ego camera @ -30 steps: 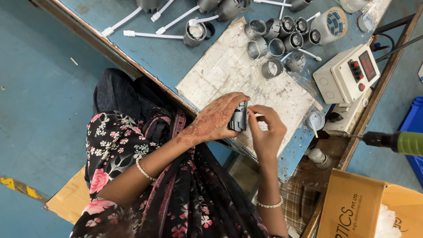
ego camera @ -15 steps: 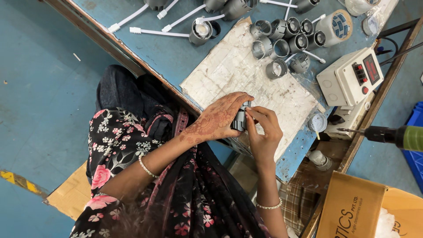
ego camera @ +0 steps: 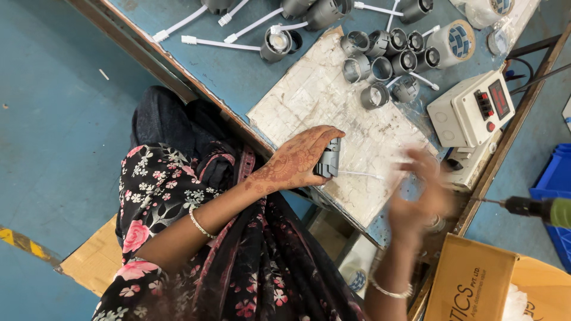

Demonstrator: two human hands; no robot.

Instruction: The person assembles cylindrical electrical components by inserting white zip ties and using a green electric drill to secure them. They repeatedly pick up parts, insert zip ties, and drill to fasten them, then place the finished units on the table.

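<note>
My left hand point(ego camera: 297, 161) is shut on a small grey ribbed housing point(ego camera: 329, 159) and presses it against the worn white mat point(ego camera: 321, 95) on the blue bench. A thin white wire point(ego camera: 360, 174) runs from the housing toward the right. My right hand point(ego camera: 423, 193) is blurred in motion to the right of the housing, away from it, near the bench's edge. Its fingers look spread and I see nothing in it.
Several grey round housings point(ego camera: 383, 56) lie at the back of the mat, beside a tape roll point(ego camera: 455, 41). Lamp bodies with white cables point(ego camera: 276, 43) lie further left. At the right are a white control box point(ego camera: 473, 107), a power screwdriver point(ego camera: 538, 208), a cardboard box point(ego camera: 476, 285) and a blue bin point(ego camera: 556, 178).
My right hand has let go of the grey housing and swung away to the right. My left hand still holds the housing on the mat.
</note>
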